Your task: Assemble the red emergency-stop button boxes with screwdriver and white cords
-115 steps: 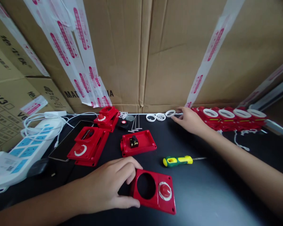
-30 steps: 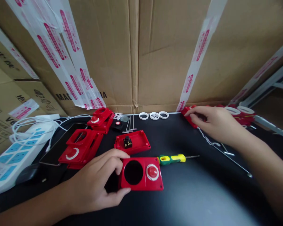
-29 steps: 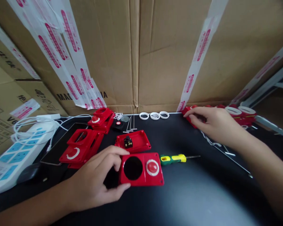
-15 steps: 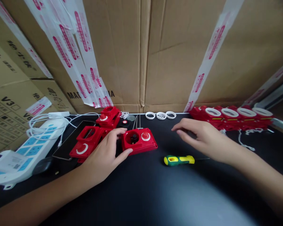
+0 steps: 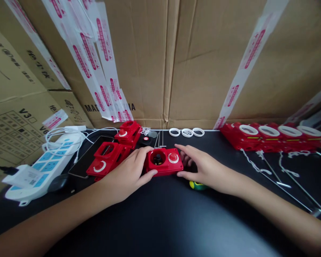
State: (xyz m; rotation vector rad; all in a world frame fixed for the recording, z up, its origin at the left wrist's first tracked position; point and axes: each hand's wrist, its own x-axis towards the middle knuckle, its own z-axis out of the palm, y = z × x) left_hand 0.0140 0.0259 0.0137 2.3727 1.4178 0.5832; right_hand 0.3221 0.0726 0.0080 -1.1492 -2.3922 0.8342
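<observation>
A red plastic housing (image 5: 164,170) lies flat on the dark table, with a round well showing dark parts inside and a red knob (image 5: 173,157) ringed in white. My left hand (image 5: 135,167) grips its left end, thumb at the front and fingers behind. At the right end, my right hand (image 5: 196,164) closes around the edge, forefinger at the back corner and thumb at the front. Below that hand, the green and yellow handle of a screwdriver (image 5: 197,185) shows in part; the rest is hidden.
More red housings (image 5: 104,160) stand left, beside a dark flat panel (image 5: 81,160) and a white power strip (image 5: 46,160). White rings (image 5: 174,132) and thin metal rods (image 5: 162,139) lie behind. Several red assemblies (image 5: 278,142) with cords stand right. Cardboard (image 5: 203,71) rises behind.
My right hand has come left and down from above the screwdriver to the housing's right end. My left hand keeps its grip. The view has shifted slightly, showing more rods at right.
</observation>
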